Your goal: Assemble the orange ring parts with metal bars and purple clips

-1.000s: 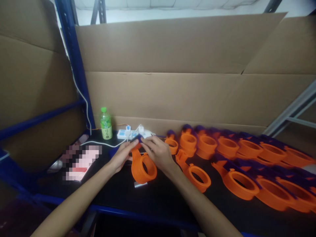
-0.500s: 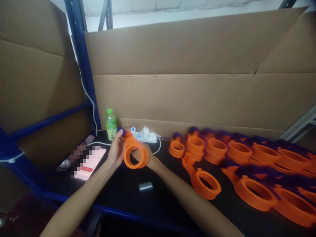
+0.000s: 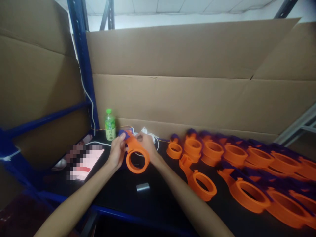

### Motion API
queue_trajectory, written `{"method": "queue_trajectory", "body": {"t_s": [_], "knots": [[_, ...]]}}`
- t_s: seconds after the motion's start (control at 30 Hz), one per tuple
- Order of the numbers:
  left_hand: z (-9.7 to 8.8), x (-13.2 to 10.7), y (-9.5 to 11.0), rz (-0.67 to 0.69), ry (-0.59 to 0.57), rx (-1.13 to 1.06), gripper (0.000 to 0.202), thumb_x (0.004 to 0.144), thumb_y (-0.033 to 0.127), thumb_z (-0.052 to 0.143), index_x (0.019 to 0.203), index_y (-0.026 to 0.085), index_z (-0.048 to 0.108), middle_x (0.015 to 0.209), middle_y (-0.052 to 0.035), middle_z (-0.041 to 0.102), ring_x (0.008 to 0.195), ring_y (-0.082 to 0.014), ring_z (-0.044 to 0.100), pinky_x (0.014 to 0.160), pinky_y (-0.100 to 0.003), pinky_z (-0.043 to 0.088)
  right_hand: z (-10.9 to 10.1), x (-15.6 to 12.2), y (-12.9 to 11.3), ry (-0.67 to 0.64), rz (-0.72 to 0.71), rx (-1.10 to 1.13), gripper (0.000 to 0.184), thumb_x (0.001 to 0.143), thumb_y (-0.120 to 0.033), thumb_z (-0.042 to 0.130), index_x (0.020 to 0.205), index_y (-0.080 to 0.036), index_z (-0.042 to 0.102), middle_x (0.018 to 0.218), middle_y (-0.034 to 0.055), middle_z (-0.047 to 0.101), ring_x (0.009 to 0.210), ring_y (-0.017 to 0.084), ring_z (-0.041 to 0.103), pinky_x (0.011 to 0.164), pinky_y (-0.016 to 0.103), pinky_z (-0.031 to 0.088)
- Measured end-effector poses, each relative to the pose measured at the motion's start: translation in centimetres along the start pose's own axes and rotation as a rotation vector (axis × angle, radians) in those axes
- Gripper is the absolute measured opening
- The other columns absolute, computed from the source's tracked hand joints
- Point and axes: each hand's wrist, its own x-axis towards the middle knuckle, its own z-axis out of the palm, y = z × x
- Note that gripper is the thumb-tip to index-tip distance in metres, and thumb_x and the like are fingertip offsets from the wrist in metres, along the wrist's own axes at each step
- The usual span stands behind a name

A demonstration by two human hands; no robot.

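Note:
Above the black tabletop I hold an orange tape dispenser [image 3: 137, 167], its ring hanging down and its dark purple end uppermost. My left hand [image 3: 117, 151] is closed around that purple end, with the thumb on top. From the other side my right hand [image 3: 147, 144] has its fingers curled against the dispenser's neck; some fingertips are hidden. A small silver-grey bar [image 3: 143, 187] lies on the table below the ring. Another orange dispenser [image 3: 201, 184], with no purple part visible, rests to the right of my right forearm.
Several orange and purple dispensers [image 3: 235, 154] stand in rows on the right. Behind my hands are a white power strip [image 3: 144, 131] with cables and a green-capped bottle [image 3: 110, 126]. A lit phone [image 3: 90, 163] lies at left. Cardboard [image 3: 172, 98] walls the back; a blue post [image 3: 85, 65] rises at left.
My right hand has moved from behind the ring up to the dispenser's neck. The ring now hangs slightly lower, and my left hand keeps its grip on the purple end.

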Motion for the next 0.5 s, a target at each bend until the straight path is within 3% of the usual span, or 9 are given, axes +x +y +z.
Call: {"method": "queue_trajectory", "body": {"t_s": [0.17,0.3,0.4,0.5], "knots": [[0.1,-0.3,-0.3,-0.021,-0.063,0.035,0.040,0.079,0.046,0.072,0.105,0.015,0.070,0.108,-0.0113,0.074,0.101,-0.0275,0.070,0.079,-0.035,0.057,-2.7,-1.4,0.9,0.138,-0.135,0.305,0.020,0.086,-0.041,0.061,0.083,-0.022,0.059,0.087,0.0033,0.071,0.082,0.019,0.069,0.078,0.031,0.055],[0.1,-0.5,-0.9,-0.034,-0.143,0.068,0.041,0.079,0.045,0.072,0.107,0.016,0.068,0.107,-0.0116,0.073,0.099,-0.0274,0.070,0.077,-0.036,0.057,-2.6,-3.4,1.4,0.008,-0.170,0.511,0.021,0.087,-0.040,0.062,0.095,-0.024,0.053,0.101,0.0034,0.068,0.093,0.018,0.068,0.084,0.031,0.055],[0.0,-0.6,-0.9,-0.058,-0.168,0.078,0.043,0.079,0.045,0.073,0.108,0.015,0.068,0.106,-0.0122,0.073,0.097,-0.0274,0.070,0.077,-0.036,0.057,-3.0,-4.0,1.2,-0.040,-0.198,0.518,0.024,0.088,-0.040,0.062,0.104,-0.025,0.054,0.110,0.0039,0.066,0.099,0.018,0.065,0.088,0.033,0.054],[0.1,-0.7,-0.6,-0.043,-0.176,0.086,0.044,0.078,0.043,0.074,0.112,0.016,0.066,0.110,-0.0113,0.072,0.099,-0.0268,0.069,0.077,-0.036,0.057,-4.2,-4.2,0.9,-0.051,-0.265,0.343,0.031,0.090,-0.038,0.062,0.119,-0.027,0.057,0.121,0.0043,0.064,0.113,0.021,0.060,0.100,0.039,0.047]]}}
